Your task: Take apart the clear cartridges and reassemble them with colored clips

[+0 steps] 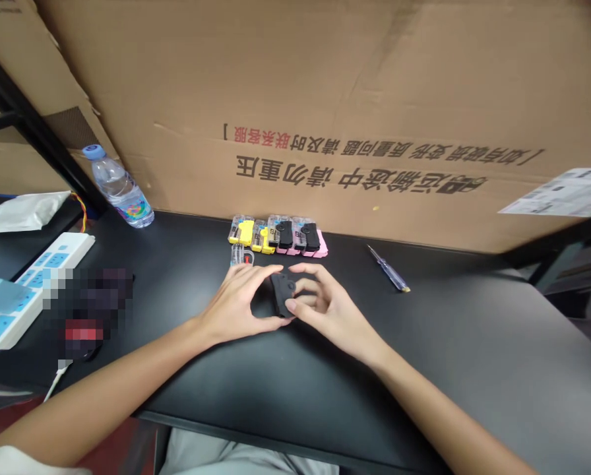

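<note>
Both hands meet over the middle of the black table point(448, 343). Between them is a small black plastic part point(281, 293). My left hand point(239, 300) pinches its left side with thumb and fingers curled round it. My right hand point(320, 303) grips its right side, fingers bent. Just behind the hands stands a row of small cartridges point(278, 235) with yellow, pink and black parts, and one clear cartridge point(239, 255) lies beside my left fingertips.
A screwdriver point(387, 269) lies to the right of the cartridges. A water bottle point(118, 188) lies at the back left. A white and blue power strip point(28, 290) runs along the left. A large cardboard sheet point(325, 99) walls off the back.
</note>
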Demonstrator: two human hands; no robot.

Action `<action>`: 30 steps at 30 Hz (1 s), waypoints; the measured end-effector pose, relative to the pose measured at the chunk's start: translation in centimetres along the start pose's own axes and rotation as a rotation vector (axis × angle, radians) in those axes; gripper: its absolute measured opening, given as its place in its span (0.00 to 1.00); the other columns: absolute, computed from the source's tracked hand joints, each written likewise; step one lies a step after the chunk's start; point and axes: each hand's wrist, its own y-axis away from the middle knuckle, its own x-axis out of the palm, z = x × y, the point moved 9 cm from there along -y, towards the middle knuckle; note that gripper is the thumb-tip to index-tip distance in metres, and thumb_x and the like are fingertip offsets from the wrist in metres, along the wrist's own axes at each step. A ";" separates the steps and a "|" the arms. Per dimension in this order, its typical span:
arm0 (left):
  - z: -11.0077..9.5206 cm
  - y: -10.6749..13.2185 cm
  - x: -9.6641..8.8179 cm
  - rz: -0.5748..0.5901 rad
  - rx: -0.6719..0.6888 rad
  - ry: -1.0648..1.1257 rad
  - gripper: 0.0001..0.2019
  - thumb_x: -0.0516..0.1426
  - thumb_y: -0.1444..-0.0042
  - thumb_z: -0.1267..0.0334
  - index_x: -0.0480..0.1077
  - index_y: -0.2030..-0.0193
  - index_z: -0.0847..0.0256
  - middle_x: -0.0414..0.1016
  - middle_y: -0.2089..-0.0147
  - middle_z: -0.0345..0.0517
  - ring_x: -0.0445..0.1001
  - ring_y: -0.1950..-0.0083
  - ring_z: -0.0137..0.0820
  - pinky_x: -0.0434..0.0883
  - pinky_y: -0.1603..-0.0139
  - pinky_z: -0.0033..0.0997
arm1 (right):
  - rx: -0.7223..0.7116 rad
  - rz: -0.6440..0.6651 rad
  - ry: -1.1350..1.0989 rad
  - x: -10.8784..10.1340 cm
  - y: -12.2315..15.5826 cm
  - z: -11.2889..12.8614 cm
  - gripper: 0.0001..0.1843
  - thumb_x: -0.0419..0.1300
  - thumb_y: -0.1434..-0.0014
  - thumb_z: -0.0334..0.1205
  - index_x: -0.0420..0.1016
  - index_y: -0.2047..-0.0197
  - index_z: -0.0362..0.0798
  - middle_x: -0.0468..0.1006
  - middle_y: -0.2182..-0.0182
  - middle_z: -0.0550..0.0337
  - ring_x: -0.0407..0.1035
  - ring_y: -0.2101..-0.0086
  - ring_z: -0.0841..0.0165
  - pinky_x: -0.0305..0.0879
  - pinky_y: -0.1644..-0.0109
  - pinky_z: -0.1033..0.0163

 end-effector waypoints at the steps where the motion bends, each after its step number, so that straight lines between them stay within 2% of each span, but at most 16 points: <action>1: 0.1 0.0 -0.1 -0.010 0.003 0.000 0.36 0.71 0.43 0.50 0.65 0.32 0.54 0.79 0.37 0.52 0.78 0.39 0.45 0.63 0.29 0.49 | 0.003 0.005 -0.015 0.3 0.1 -0.1 0.30 0.72 0.40 0.50 0.64 0.40 0.56 0.77 0.61 0.63 0.80 0.66 0.67 0.80 0.57 0.58; 3: 0.3 -0.1 -0.4 -0.017 0.001 -0.006 0.32 0.70 0.43 0.51 0.67 0.35 0.55 0.81 0.39 0.51 0.78 0.41 0.44 0.62 0.29 0.48 | -0.015 0.011 0.017 0.4 0.2 0.0 0.28 0.70 0.37 0.51 0.66 0.40 0.55 0.78 0.61 0.62 0.81 0.65 0.65 0.80 0.56 0.57; 5: 0.6 -0.1 -0.4 0.014 -0.009 -0.022 0.32 0.70 0.44 0.52 0.68 0.36 0.55 0.80 0.39 0.50 0.78 0.40 0.45 0.61 0.28 0.49 | -0.086 -0.004 0.165 -0.5 0.2 0.7 0.24 0.69 0.35 0.52 0.70 0.41 0.54 0.81 0.61 0.59 0.81 0.64 0.63 0.80 0.54 0.56; 8: 1.0 0.0 0.1 0.097 -0.015 -0.060 0.32 0.71 0.46 0.53 0.68 0.36 0.54 0.79 0.38 0.50 0.75 0.36 0.47 0.56 0.25 0.52 | -0.273 -0.144 0.546 -3.9 0.2 2.4 0.16 0.66 0.32 0.53 0.79 0.49 0.52 0.83 0.61 0.54 0.79 0.62 0.60 0.77 0.54 0.54; 10: 1.4 0.1 0.4 0.145 -0.019 -0.088 0.32 0.71 0.46 0.53 0.69 0.36 0.54 0.78 0.37 0.51 0.72 0.32 0.49 0.51 0.22 0.56 | -0.365 -0.229 0.721 -6.7 0.0 3.1 0.15 0.64 0.30 0.54 0.81 0.52 0.51 0.82 0.64 0.53 0.77 0.64 0.60 0.76 0.56 0.53; 12: 1.8 0.3 0.7 0.171 -0.033 -0.111 0.33 0.71 0.47 0.52 0.69 0.36 0.54 0.78 0.36 0.52 0.68 0.28 0.51 0.46 0.21 0.59 | -0.374 -0.195 0.811 -8.7 -0.6 2.5 0.18 0.64 0.31 0.56 0.83 0.51 0.51 0.82 0.62 0.53 0.76 0.64 0.60 0.75 0.57 0.53; 15: 2.4 0.4 0.9 0.187 -0.071 -0.131 0.32 0.71 0.46 0.50 0.69 0.37 0.53 0.78 0.36 0.51 0.65 0.25 0.52 0.42 0.20 0.63 | -0.357 -0.047 0.893 -10.0 -1.4 1.1 0.19 0.66 0.33 0.58 0.87 0.51 0.54 0.81 0.57 0.51 0.77 0.58 0.57 0.76 0.52 0.50; 19: 2.7 0.5 1.0 0.198 -0.110 -0.134 0.31 0.70 0.44 0.51 0.68 0.36 0.53 0.78 0.36 0.50 0.64 0.25 0.52 0.41 0.21 0.65 | -0.389 0.032 0.936 -9.2 -1.6 0.3 0.16 0.64 0.30 0.53 0.89 0.50 0.56 0.79 0.56 0.50 0.77 0.54 0.56 0.75 0.46 0.48; 26: 2.6 0.5 0.9 0.194 -0.101 -0.153 0.33 0.70 0.45 0.51 0.67 0.35 0.53 0.75 0.32 0.51 0.59 0.22 0.55 0.39 0.21 0.67 | -0.489 0.066 0.951 -4.5 -0.7 1.0 0.13 0.62 0.27 0.43 0.87 0.46 0.54 0.79 0.55 0.49 0.76 0.55 0.58 0.76 0.48 0.51; 30: 2.7 0.6 1.0 0.203 -0.115 -0.172 0.35 0.70 0.48 0.50 0.67 0.34 0.52 0.74 0.31 0.51 0.58 0.22 0.56 0.38 0.21 0.68 | -0.536 0.076 0.994 -2.7 -0.2 1.5 0.13 0.59 0.26 0.39 0.85 0.47 0.51 0.81 0.55 0.49 0.76 0.55 0.57 0.76 0.48 0.50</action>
